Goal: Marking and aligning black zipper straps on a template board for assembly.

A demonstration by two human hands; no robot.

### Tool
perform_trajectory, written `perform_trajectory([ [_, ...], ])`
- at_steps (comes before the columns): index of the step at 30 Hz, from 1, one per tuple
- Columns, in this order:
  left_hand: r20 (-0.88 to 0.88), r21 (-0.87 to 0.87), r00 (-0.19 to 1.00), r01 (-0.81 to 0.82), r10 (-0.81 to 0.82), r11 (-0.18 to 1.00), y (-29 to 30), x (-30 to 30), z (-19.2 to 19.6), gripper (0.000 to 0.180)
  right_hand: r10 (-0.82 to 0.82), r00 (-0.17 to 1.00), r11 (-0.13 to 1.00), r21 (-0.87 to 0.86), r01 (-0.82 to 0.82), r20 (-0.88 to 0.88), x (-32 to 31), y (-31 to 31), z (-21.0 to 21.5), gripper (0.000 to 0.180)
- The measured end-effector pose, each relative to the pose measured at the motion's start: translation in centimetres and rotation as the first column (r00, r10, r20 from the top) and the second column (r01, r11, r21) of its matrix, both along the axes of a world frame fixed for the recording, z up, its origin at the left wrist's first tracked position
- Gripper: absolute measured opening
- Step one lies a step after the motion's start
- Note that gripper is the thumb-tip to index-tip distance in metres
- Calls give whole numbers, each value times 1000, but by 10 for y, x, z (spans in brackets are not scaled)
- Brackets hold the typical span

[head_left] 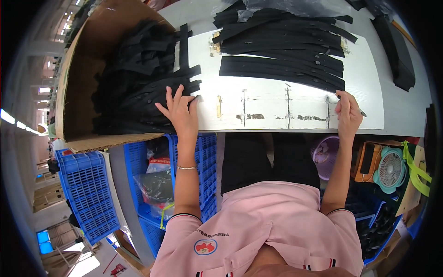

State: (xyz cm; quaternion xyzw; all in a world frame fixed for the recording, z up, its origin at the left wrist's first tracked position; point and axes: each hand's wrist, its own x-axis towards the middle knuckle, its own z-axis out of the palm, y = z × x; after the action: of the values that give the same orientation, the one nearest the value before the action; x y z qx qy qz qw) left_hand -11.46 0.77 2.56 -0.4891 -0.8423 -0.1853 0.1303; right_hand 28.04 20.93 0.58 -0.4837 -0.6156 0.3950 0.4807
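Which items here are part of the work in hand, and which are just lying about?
In use:
- left hand on the black strips in the cardboard box
- right hand holding a thin tool, too small to identify
- stacked black strips on the white board

Lying about:
- blue crates
- purple basket
- teal fan
- plastic bags

The left hand lies flat on black strips spilling from a cardboard box, while the right hand pinches a small tool at the white worktop edge.
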Motion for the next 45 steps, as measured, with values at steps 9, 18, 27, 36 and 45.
perform_trajectory([
  [9,261,213,891,322,-371,922,65,135,-9,16,-2,981,995,102,-18,193,-4,-7,8,24],
  [18,410,228,691,554,-595,800,90,209,-14,60,74,799,810,432,-397,596,-35,-61,9,36],
  [27,322,27,833,467,-450,884,44,168,-11,73,-88,722,853,426,-301,686,39,-30,3,31],
  [36,283,-69,935,240,-211,968,-6,128,-14,75,-110,732,860,433,-270,673,42,-30,-6,30],
  [45,293,50,921,252,-255,967,-9,115,-21,74,-106,762,911,370,-184,639,26,-37,11,31],
])
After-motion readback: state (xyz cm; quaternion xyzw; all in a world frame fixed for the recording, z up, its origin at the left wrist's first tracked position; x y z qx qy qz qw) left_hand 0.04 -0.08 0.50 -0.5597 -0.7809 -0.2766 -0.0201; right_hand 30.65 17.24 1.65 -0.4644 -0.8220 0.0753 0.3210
